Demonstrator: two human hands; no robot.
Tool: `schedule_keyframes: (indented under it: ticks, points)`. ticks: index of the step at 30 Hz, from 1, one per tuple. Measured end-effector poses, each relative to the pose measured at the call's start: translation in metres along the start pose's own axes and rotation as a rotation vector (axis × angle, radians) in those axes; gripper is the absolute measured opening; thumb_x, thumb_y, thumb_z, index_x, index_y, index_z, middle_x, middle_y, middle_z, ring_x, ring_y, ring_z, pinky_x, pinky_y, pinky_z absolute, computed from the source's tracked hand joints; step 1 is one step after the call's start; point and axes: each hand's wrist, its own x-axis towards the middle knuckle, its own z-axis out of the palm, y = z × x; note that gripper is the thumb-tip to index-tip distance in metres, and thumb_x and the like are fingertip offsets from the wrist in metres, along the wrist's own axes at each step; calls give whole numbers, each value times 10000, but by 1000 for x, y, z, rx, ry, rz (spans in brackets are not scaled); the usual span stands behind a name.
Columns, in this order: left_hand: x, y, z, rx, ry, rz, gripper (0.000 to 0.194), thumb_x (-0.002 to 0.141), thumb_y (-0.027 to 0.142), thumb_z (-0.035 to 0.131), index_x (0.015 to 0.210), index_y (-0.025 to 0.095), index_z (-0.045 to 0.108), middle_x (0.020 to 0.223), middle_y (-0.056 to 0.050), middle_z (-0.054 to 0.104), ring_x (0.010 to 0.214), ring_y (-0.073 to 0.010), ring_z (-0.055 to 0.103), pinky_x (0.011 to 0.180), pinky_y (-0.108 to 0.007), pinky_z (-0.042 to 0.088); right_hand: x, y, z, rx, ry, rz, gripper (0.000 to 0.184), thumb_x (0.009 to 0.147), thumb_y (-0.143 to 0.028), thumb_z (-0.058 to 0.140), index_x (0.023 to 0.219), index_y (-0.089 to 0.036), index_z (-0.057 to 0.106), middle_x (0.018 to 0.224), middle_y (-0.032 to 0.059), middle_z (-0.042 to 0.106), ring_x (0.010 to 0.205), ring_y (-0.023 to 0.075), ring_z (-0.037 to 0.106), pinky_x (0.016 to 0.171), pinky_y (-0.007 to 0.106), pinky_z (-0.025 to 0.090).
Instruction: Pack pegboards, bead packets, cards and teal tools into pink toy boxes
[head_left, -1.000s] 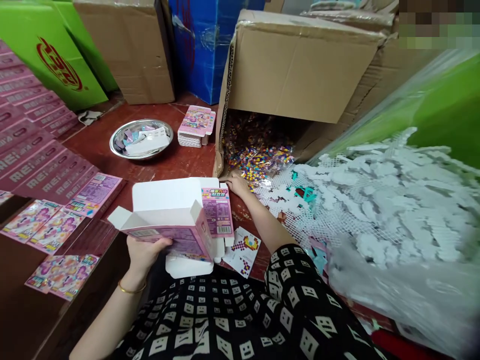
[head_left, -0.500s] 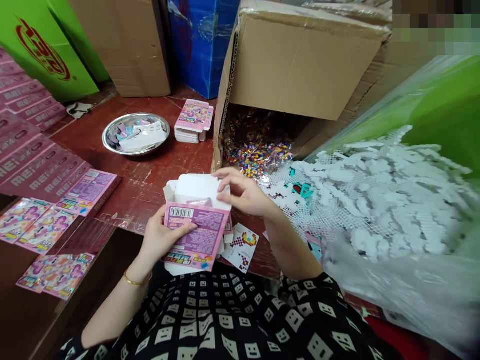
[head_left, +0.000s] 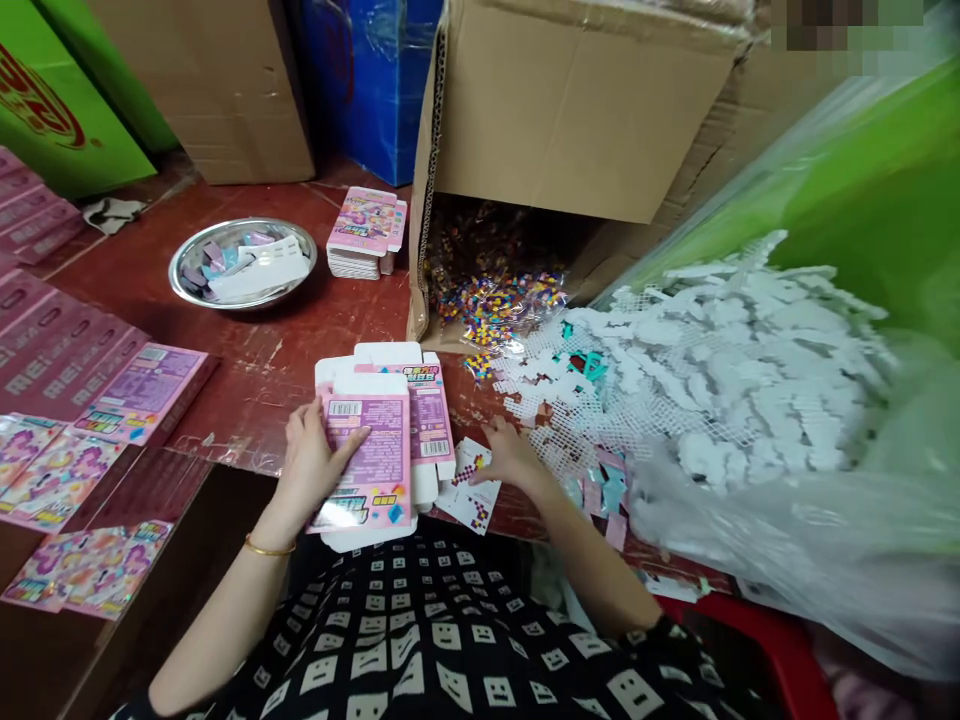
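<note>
My left hand (head_left: 313,462) grips a small pink printed carton (head_left: 373,455) by its left side, thumb across its barcode face, its white top flap up. The carton rests over other flat pink cartons (head_left: 429,420) at the near table edge. My right hand (head_left: 507,458) lies just right of it, fingers curled down onto a white leaflet with a pixel pattern (head_left: 474,492). Whether it grips the leaflet is unclear. A heap of white mesh pieces (head_left: 720,370) spreads to the right of that hand.
A tipped cardboard box (head_left: 570,110) spills bags of coloured beads (head_left: 499,300). A steel bowl (head_left: 241,262) and a stack of pink cartons (head_left: 365,232) stand behind. Finished pink boxes (head_left: 67,340) line the left. A clear plastic bag (head_left: 810,560) lies at right.
The right hand left the carton's top flap and dropped to the leaflet on the table. The left hand lowered the carton toward the table edge. The view shifted slightly right.
</note>
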Motion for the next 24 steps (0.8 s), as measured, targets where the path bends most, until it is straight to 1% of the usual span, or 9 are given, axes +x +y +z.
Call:
schedule_keyframes:
  ticks: [2, 4, 6, 8, 11, 15, 19, 21, 24]
  points:
    - [7, 9, 3, 181, 68, 153, 884, 782, 578, 725, 1438, 71, 419, 1439, -291, 445, 1368, -456, 427, 1100, -653, 376, -8, 8, 25, 30, 96, 21, 667, 508, -382, 944, 1089, -172, 693, 1235, 166, 631, 1179, 366, 581, 955, 482, 465]
    - [24, 32, 6, 254, 69, 335, 786, 858, 555, 657, 1437, 80, 422, 1449, -267, 453, 1372, -418, 431, 1127, -598, 376, -13, 12, 37, 118, 203, 0, 395, 648, -338, 873, 966, -195, 689, 1099, 104, 683, 1064, 289, 630, 905, 409, 473]
    - [51, 67, 16, 286, 2, 496, 602, 934, 498, 576, 1386, 110, 485, 1387, -215, 539, 1317, -351, 501, 1122, -516, 408, -15, 15, 41, 209, 285, -25, 191, 722, -275, 804, 815, -204, 653, 934, 64, 701, 941, 251, 652, 849, 372, 472]
    - [85, 107, 38, 352, -119, 569, 479, 967, 427, 540, 1327, 111, 537, 1331, -192, 586, 1265, -324, 547, 1077, -453, 452, -17, 18, 42, 277, 320, -56, 170, 765, -258, 747, 697, -215, 596, 809, 50, 692, 847, 241, 656, 805, 361, 472]
    - [138, 157, 87, 476, -307, 475, 384, 967, 370, 550, 1220, 84, 595, 1250, -204, 623, 1213, -329, 594, 995, -402, 495, -24, 25, 39, 318, 319, -108, 187, 823, -307, 667, 672, -237, 581, 758, 49, 701, 765, 241, 665, 740, 356, 488]
    - [184, 185, 146, 481, -329, 388, 501, 940, 344, 610, 1278, -17, 529, 1224, -278, 628, 1132, -337, 649, 951, -375, 509, -17, 42, 14, 557, 421, -70, 208, 841, -430, 609, 734, -252, 610, 706, 30, 701, 657, 240, 659, 628, 357, 523]
    - [187, 184, 166, 470, -276, 400, 779, 910, 357, 657, 1474, -44, 300, 1474, -345, 418, 1358, -381, 466, 1059, -413, 449, 46, 56, -41, 610, 630, 176, 275, 828, -479, 617, 740, -219, 590, 748, 67, 692, 758, 248, 661, 683, 362, 547]
    - [178, 180, 160, 466, -262, 455, 771, 922, 370, 633, 1506, 7, 285, 1563, -298, 327, 1446, -374, 343, 1121, -436, 399, 93, 54, -64, 568, 669, 273, 238, 814, -404, 643, 714, -198, 580, 833, 104, 698, 876, 257, 657, 798, 376, 538]
    - [161, 170, 136, 457, -253, 552, 683, 911, 358, 643, 1464, 48, 391, 1571, -255, 345, 1452, -369, 329, 1146, -467, 380, 151, 44, -78, 522, 664, 406, 150, 753, -261, 698, 694, -180, 587, 919, 123, 698, 1016, 264, 630, 945, 400, 483]
